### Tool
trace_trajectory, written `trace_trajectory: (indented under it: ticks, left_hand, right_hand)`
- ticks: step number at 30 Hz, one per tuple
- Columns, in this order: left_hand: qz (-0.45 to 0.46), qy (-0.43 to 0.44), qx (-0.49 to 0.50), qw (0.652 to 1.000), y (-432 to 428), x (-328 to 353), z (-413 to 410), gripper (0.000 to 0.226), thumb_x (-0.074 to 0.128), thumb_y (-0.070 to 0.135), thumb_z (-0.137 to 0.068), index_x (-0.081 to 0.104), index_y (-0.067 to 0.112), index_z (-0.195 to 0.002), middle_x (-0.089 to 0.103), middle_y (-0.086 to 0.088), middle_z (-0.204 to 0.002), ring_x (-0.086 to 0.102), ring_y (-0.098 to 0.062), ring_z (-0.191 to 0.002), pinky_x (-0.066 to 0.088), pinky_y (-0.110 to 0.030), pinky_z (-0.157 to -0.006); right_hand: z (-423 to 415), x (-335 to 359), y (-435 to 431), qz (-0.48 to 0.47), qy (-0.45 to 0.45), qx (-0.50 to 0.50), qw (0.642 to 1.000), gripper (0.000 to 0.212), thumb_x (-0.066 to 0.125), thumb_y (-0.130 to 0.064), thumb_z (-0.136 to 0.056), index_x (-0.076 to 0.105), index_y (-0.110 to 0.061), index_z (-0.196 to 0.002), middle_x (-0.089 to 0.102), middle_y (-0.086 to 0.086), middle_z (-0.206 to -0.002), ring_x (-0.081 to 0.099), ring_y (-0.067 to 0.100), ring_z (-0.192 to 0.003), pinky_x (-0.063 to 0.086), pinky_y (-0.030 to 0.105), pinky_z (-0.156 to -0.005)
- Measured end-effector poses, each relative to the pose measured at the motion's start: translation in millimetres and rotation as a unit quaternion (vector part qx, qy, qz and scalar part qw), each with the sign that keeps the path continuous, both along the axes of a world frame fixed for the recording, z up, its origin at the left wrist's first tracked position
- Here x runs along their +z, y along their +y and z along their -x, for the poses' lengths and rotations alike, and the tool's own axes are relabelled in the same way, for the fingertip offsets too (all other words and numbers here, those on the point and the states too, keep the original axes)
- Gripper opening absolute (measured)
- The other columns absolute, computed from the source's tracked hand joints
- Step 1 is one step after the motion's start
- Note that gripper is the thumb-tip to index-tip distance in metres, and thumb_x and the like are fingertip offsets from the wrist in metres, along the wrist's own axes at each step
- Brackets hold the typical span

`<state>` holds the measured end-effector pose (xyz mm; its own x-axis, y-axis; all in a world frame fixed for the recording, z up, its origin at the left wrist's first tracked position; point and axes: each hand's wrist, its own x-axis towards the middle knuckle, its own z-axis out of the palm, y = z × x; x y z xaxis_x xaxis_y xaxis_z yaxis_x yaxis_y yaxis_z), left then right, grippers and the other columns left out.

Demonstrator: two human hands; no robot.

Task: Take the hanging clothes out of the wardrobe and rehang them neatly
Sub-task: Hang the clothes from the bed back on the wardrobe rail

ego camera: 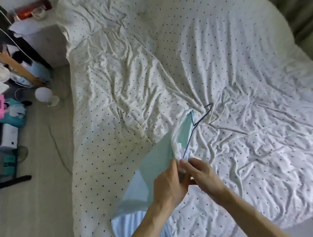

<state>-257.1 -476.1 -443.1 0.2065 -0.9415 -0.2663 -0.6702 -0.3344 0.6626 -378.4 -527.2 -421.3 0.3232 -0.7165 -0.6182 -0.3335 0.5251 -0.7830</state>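
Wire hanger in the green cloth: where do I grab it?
Grab the wire hanger at its bare neck below the hook, coming from the right. That part pokes clear of the mint-green garment, while the left hand and right hand crowd the lower end.

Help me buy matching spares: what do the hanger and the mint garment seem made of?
The hanger looks like thin dark wire, probably coated metal: slim, with sharp bends. The mint garment looks like thin matte cloth, draping in soft folds; fibre unclear.

open bed ahead, clutter crowding left
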Motion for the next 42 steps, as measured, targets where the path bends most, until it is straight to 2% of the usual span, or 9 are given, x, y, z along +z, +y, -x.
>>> trace_trajectory:
  ticks: [15, 22, 25, 30, 32, 35, 37, 39, 42]
  left_hand:
    - [0.116, 0.024, -0.302, 0.946, -60, 135, 358, 0.032, 0.054, 0.028, -0.087, 0.041, 0.022, -0.115, 0.065, -0.009, -0.108, 0.063, -0.035, -0.096, 0.046, -0.036, -0.070]
    - [0.066, 0.109, -0.489, 0.863, -46, 203, 545, 0.047, 0.071, 0.051, -0.071, 0.050, 0.031, -0.107, 0.060, 0.016, -0.097, 0.059, -0.005, -0.087, 0.048, -0.022, -0.074]
    - [0.027, 0.190, -0.549, 0.814, -50, 225, 605, 0.040, 0.071, 0.050, -0.074, 0.065, 0.030, -0.109, 0.068, 0.016, -0.102, 0.062, 0.001, -0.096, 0.051, -0.024, -0.088]
    - [0.130, 0.213, -0.501, 0.828, -73, 251, 705, 0.072, 0.065, 0.064, -0.072, 0.047, 0.032, -0.134, 0.048, 0.004, -0.134, 0.050, -0.012, -0.123, 0.043, -0.041, -0.109]
    - [0.187, 0.194, -0.542, 0.796, -76, 270, 752, 0.089, 0.063, 0.067, -0.073, 0.028, 0.039, -0.150, 0.027, 0.001, -0.153, 0.028, -0.017, -0.143, 0.024, -0.040, -0.119]
    - [0.357, 0.116, -0.640, 0.671, -56, 299, 828, 0.085, 0.052, 0.070, -0.079, 0.020, 0.043, -0.154, 0.016, 0.004, -0.163, 0.012, -0.015, -0.149, 0.010, -0.039, -0.121]
    - [0.385, 0.103, -0.707, 0.584, -22, 314, 871, 0.059, 0.038, 0.066, -0.088, 0.051, 0.039, -0.139, 0.048, 0.003, -0.149, 0.033, -0.020, -0.144, 0.024, -0.044, -0.119]
    - [0.341, 0.138, -0.759, 0.537, 20, 321, 900, 0.054, 0.026, 0.062, -0.091, 0.069, 0.030, -0.096, 0.074, 0.003, -0.098, 0.065, -0.026, -0.103, 0.048, -0.042, -0.094]
    - [0.241, 0.219, -0.784, 0.529, 75, 318, 924, 0.049, 0.028, 0.060, -0.094, 0.050, 0.022, -0.071, 0.054, 0.007, -0.057, 0.049, -0.022, -0.058, 0.046, -0.039, -0.062]
  right_hand:
    - [381, 139, 8, 0.155, -0.006, -0.233, 0.960, 0.013, 0.067, -0.018, -0.091, 0.074, -0.011, -0.099, 0.075, 0.010, -0.095, 0.067, 0.013, -0.086, 0.048, 0.031, -0.076]
    - [569, 197, 70, 0.209, 0.004, -0.399, 0.893, 0.015, 0.067, -0.006, -0.086, 0.077, -0.008, -0.098, 0.076, 0.008, -0.093, 0.070, 0.016, -0.083, 0.052, 0.021, -0.068]
    - [632, 223, 115, 0.226, -0.003, -0.441, 0.868, 0.026, 0.062, 0.000, -0.086, 0.077, -0.012, -0.104, 0.076, 0.013, -0.100, 0.070, 0.021, -0.089, 0.056, 0.032, -0.079]
    - [707, 259, 214, 0.226, -0.009, -0.493, 0.840, 0.042, 0.066, -0.010, -0.071, 0.075, -0.013, -0.111, 0.072, 0.020, -0.106, 0.066, 0.029, -0.090, 0.051, 0.044, -0.089]
    - [726, 273, 251, 0.233, 0.021, -0.502, 0.833, 0.041, 0.067, -0.010, -0.071, 0.076, -0.016, -0.111, 0.072, 0.016, -0.108, 0.066, 0.027, -0.092, 0.049, 0.042, -0.091]
    - [745, 287, 299, 0.229, 0.071, -0.521, 0.819, 0.044, 0.067, -0.010, -0.071, 0.075, -0.016, -0.114, 0.072, 0.016, -0.114, 0.068, 0.026, -0.101, 0.050, 0.039, -0.097]
    - [750, 294, 329, 0.214, 0.083, -0.543, 0.808, 0.048, 0.070, -0.015, -0.068, 0.074, -0.013, -0.115, 0.073, 0.015, -0.112, 0.068, 0.023, -0.098, 0.052, 0.036, -0.094]
    - [749, 299, 357, 0.195, 0.091, -0.567, 0.795, 0.048, 0.069, -0.014, -0.066, 0.075, -0.010, -0.113, 0.074, 0.012, -0.106, 0.067, 0.020, -0.091, 0.054, 0.032, -0.086]
    - [738, 303, 398, 0.183, 0.103, -0.632, 0.746, 0.044, 0.064, -0.006, -0.066, 0.076, -0.008, -0.108, 0.074, 0.008, -0.096, 0.066, 0.016, -0.082, 0.053, 0.027, -0.075]
